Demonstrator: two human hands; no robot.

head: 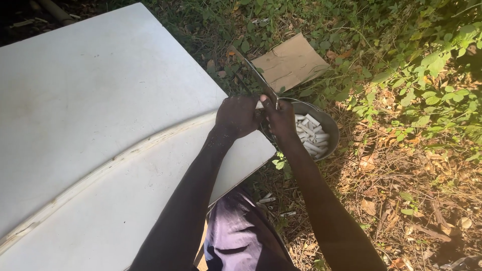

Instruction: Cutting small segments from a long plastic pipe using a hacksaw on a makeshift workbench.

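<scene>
Grey metal bowl (329, 131) sits on the ground among dry leaves and grass, just off the corner of a large white panel (90, 115). Inside it lies a loose heap of short white cut pieces (311, 135), stick-shaped, piled on the far side of the bowl; the near side of the bowl is hidden behind the hands.

Head view, hands: both arms reach forward and meet right at the bowl's near rim. Left hand (237, 116) is clenched, fingers curled under; a sliver of something white shows between the two hands, too small to tell what it is. Right hand (280, 119) is closed round the handle of a long dark blade (258, 78), which slants up and away to the left above the hands, over the grass.

Surroundings: a flat scrap of brown cardboard (290, 62) lies on the ground just beyond the bowl. Green leafy shrubs fill the upper right. A few stray white bits (267, 199) lie in the grass near the person's purple-clad knee (236, 231).
</scene>
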